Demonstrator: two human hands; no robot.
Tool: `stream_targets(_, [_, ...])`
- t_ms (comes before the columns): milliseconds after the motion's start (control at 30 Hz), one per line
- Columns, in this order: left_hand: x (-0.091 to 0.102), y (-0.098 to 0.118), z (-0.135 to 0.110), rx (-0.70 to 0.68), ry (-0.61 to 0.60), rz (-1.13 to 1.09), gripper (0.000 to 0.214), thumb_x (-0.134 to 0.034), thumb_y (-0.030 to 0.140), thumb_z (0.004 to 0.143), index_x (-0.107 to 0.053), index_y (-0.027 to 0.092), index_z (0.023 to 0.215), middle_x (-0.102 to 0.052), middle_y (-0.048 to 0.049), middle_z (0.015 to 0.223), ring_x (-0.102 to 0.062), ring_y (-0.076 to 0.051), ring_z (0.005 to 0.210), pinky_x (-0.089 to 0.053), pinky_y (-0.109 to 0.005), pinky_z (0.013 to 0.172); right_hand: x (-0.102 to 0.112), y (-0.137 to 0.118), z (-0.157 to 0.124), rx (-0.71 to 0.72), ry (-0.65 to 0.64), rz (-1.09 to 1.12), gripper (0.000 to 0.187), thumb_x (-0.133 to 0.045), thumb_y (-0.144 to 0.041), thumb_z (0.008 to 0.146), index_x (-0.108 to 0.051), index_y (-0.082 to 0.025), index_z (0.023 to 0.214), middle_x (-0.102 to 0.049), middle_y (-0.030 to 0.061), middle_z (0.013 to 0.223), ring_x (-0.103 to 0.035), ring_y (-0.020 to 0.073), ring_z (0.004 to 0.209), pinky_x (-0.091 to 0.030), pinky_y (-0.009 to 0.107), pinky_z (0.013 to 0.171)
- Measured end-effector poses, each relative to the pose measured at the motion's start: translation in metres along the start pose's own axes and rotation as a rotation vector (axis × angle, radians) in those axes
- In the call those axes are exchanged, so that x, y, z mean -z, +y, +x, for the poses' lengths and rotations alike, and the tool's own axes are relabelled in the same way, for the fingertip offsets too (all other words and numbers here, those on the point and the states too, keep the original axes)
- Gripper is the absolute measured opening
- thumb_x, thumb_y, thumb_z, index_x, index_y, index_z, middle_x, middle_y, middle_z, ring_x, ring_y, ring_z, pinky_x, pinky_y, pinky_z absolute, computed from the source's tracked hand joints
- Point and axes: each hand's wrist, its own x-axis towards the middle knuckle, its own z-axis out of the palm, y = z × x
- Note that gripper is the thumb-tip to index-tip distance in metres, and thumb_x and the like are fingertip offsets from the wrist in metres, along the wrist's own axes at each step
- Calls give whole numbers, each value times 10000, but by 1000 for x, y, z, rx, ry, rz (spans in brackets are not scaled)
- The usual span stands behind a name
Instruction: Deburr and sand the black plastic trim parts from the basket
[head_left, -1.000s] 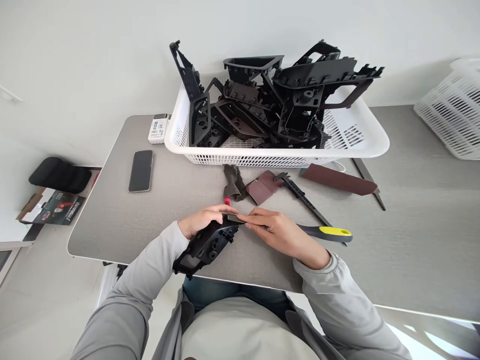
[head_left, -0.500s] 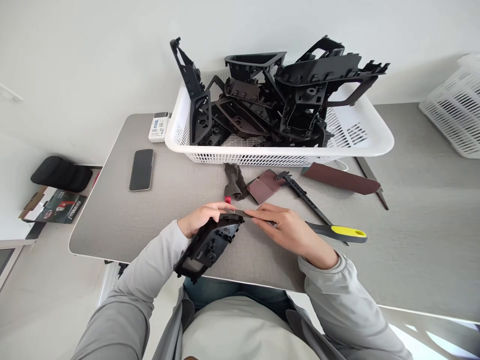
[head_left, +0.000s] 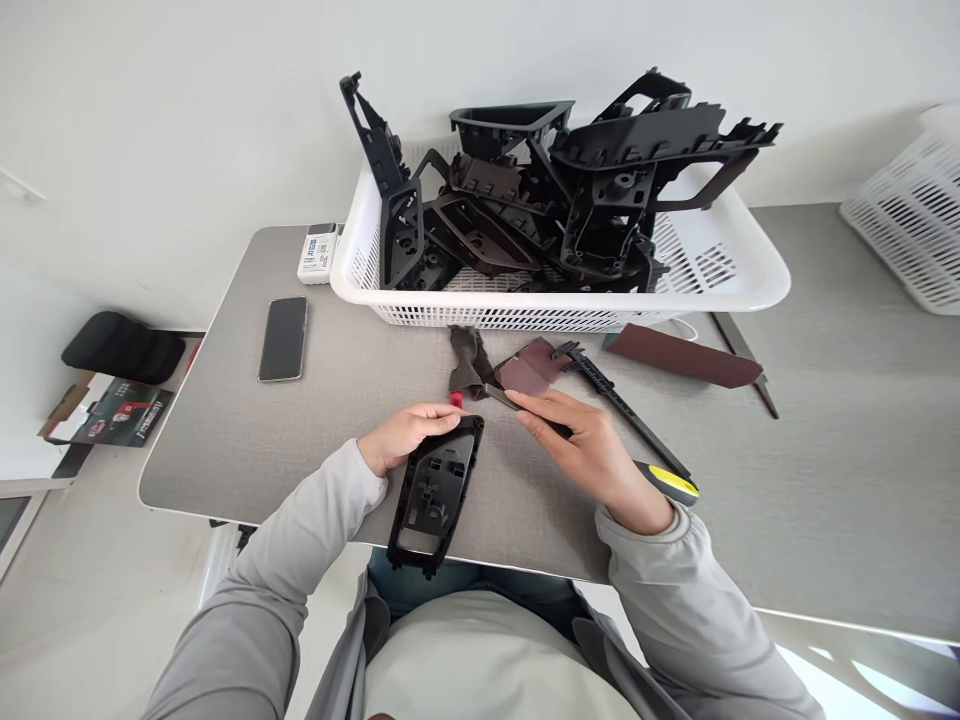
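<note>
The left hand [head_left: 409,437] is clamped on the top corner of a black plastic trim frame [head_left: 435,490], whose lower end juts out past the near edge of the gray table [head_left: 225,440]. The right hand [head_left: 589,450] is closed around a yellow-handled file [head_left: 667,483], and its dark tip points away from the frame, near but not touching it. Just past the left fingers sits a small red object [head_left: 455,400] (too small to tell what it is). Farther on lie a crumpled brown cloth [head_left: 469,362], a piece of sandpaper [head_left: 529,365], a caliper [head_left: 615,402] and a long sanding strip [head_left: 682,355]. A phone [head_left: 283,340] lies to the left, and behind everything a white basket [head_left: 555,314] holds heaped black trim parts [head_left: 600,200]
</note>
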Motion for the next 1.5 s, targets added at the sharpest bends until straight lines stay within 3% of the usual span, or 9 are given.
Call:
stream_targets(167, [-1, -2, 2, -43, 19, 12, 479, -864, 472, 629, -775, 131, 952, -775, -82, 885, -675, -167, 789, -473, -292, 825, -1, 0, 0, -6, 5, -2, 355, -504, -365, 974, -710, -196, 1209, -734, 90, 945, -683, 218, 890, -552, 356, 786])
stream_targets(433, [-6, 0, 1, -30, 87, -10, 467, -898, 462, 546, -757, 134, 847, -754, -49, 818, -653, -151, 722, -473, -282, 755, -1, -1, 1, -24, -11, 2, 362, -498, -381, 975, -711, -206, 1209, -730, 85, 926, -673, 211, 841, -548, 352, 766])
stream_targets(667, [-17, 8, -9, 29, 81, 167, 506, -750, 623, 676, -578, 154, 593, -543, 29, 505, -440, -76, 423, -300, -237, 448, 0, -5, 2, -1, -83, -4, 363, -486, -381, 979, -724, -200, 1184, -681, 60, 804, -616, 176, 703, -528, 315, 689])
stream_targets(967, [-17, 10, -13, 51, 24, 360, 611, -676, 727, 668, -420, 196, 508, -368, 67, 452, -312, -59, 395, -206, -252, 430, 1, -7, 2, 24, -163, -7, 387, -446, -384, 994, -718, -208, 1205, -624, 44, 739, -576, 164, 654, -501, 301, 652])
stream_targets(1067, [-15, 9, -13, 22, -25, 476, 570, -677, 689, 699, -440, 192, 550, -382, 63, 497, -337, -69, 445, -230, -252, 462, 4, -8, 2, 30, -225, 62, 405, -446, -429, 994, -730, -212, 1185, -636, 41, 726, -573, 162, 646, -492, 294, 636])
stream_targets(1267, [-13, 13, -14, 31, -95, 699, 357, -791, 426, 657, -540, 180, 717, -491, 51, 650, -450, -100, 581, -335, -244, 564, 10, -9, 1, -32, -401, 174, 441, -471, -497, 974, -756, -201, 1133, -725, 55, 791, -628, 189, 731, -497, 312, 687])
stream_targets(1367, [-14, 15, -15, 37, -104, 774, 314, -758, 401, 674, -542, 177, 710, -494, 52, 670, -454, -103, 608, -349, -247, 598, 11, -8, 2, -78, -472, 184, 450, -478, -502, 963, -756, -195, 1139, -765, 85, 943, -665, 217, 832, -506, 342, 765])
stream_targets(1500, [-15, 16, -15, 70, -99, 811, 297, -737, 409, 667, -571, 174, 741, -530, 44, 693, -484, -118, 634, -366, -258, 624, 11, -7, 3, -118, -566, 162, 485, -458, -510, 955, -749, -179, 1159, -753, 89, 933, -660, 215, 811, -503, 345, 760])
